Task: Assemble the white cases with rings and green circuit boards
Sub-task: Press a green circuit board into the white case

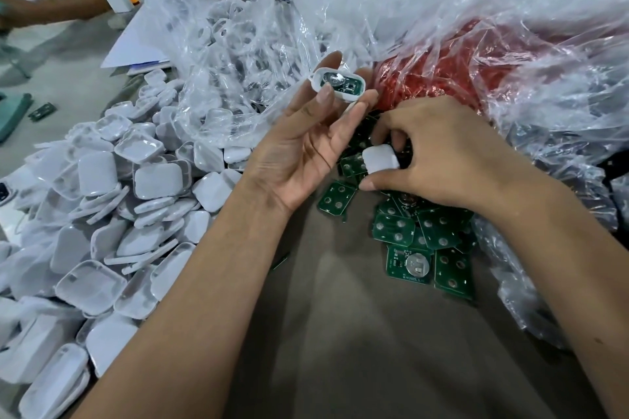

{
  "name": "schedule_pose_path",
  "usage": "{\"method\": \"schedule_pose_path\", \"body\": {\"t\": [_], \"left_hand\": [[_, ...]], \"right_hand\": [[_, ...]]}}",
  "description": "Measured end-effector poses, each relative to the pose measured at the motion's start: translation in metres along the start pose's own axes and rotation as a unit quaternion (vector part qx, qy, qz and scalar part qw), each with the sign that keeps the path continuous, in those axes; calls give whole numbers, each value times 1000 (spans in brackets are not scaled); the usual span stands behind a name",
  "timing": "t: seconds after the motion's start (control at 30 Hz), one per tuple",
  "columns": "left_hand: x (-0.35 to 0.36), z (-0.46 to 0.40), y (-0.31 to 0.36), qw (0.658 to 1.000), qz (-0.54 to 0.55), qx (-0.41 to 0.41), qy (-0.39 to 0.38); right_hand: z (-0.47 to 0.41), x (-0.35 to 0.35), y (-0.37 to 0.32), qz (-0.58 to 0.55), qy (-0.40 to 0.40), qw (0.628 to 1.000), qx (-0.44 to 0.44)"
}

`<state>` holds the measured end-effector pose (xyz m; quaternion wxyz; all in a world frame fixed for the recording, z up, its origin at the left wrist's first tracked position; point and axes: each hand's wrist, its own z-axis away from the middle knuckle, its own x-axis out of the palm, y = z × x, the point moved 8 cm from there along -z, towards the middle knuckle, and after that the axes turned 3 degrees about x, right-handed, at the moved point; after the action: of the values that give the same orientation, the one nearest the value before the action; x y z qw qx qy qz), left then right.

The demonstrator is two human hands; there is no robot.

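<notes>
Hiding circuit boards [398,230], right hand [439,156]

One head-worn view — looking forward and down, close over the table [340,333] and both forearms.

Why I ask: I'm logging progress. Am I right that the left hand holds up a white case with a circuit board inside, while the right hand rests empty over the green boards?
Not quite. In the head view the right hand is not empty: it grips another white case over the green boards. The left hand does hold up a white case with a board inside.
</notes>
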<state>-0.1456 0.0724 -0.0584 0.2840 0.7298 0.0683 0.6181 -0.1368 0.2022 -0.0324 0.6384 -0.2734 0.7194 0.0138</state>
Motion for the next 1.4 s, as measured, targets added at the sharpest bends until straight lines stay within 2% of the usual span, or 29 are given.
{"method": "schedule_pose_path", "body": {"t": [0.23,0.5,0.57,0.67,0.73,0.83,0.93,1.17,1.3,1.33,1.37,1.4], "left_hand": [[-8,2,5,998,-35,27,47],[-11,-1,14,997,-34,51,35],[-13,-1,17,997,-31,59,36],[-17,-1,21,996,-20,70,43],[-18,-1,22,996,-15,72,45],[-16,-1,20,996,-34,71,37],[-13,0,19,996,-56,70,18],[-10,-1,12,994,-94,60,-8],[-11,-1,11,993,-101,59,-13],[-11,-2,12,993,-101,62,-11],[-12,-2,13,993,-100,64,-8],[-12,-3,13,993,-98,67,-5]], "right_hand": [[-1,5,8,-53,-19,998,11],[0,3,19,-222,-70,972,17],[1,-2,16,-324,-83,942,-7],[6,-11,3,-550,-133,822,-68],[7,-16,0,-619,-148,766,-94],[8,-20,-1,-663,-154,723,-114],[6,-19,-1,-678,-147,710,-122],[4,-20,0,-668,-118,724,-122],[3,-18,0,-655,-109,743,-86],[3,-17,3,-626,-100,771,-63],[2,-15,8,-559,-74,825,-37],[0,-15,14,-443,-33,896,-11]]}}
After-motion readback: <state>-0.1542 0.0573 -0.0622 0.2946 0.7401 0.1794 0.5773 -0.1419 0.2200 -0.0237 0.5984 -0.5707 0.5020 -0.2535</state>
